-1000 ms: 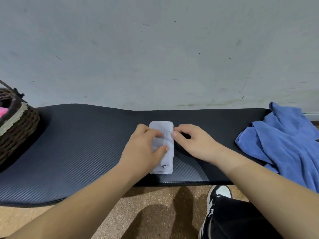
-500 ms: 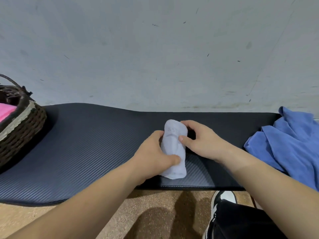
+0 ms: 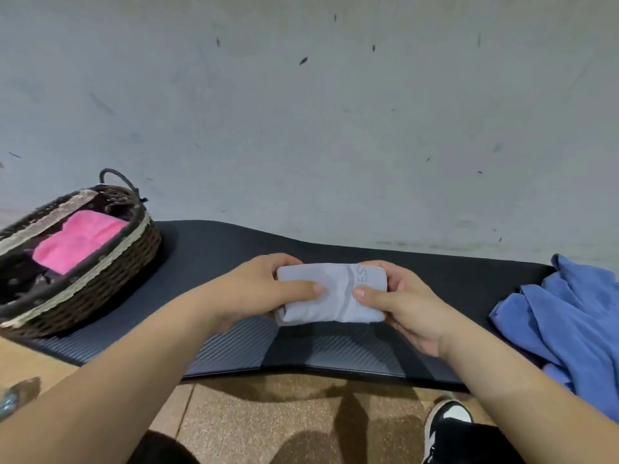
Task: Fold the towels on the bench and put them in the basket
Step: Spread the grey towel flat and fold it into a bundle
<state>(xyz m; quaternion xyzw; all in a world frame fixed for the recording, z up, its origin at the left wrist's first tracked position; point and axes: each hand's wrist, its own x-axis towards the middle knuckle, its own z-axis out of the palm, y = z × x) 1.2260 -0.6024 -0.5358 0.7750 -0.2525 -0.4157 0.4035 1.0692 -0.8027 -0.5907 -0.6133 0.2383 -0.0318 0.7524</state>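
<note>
Since the earlier frame the folded grey towel [image 3: 330,293] has come up off the counter [image 3: 207,252] and turned, so that its long axis now runs left to right between the hands instead of pointing away from the person, and the view has swung left to take in more of the basket [image 3: 110,266]. The left hand [image 3: 254,289] is closed on the towel's left end, thumb pressed on top and fingers curled behind; the right hand [image 3: 398,299] grips the right end the same way, thumb over the printed lettering. The towel appears to be held just above the counter, casting a shadow beneath it. Outward to the left, the wicker basket stands on the counter's far end with a folded pink towel [image 3: 78,241] already lying inside it. Outward to the right, a crumpled blue towel [image 3: 566,316] lies unfolded, draped over the counter's edge. The basket lies to the left of both hands, with the left hand nearer it, so the carry is likely a sideways move leading with the towel's left end
</note>
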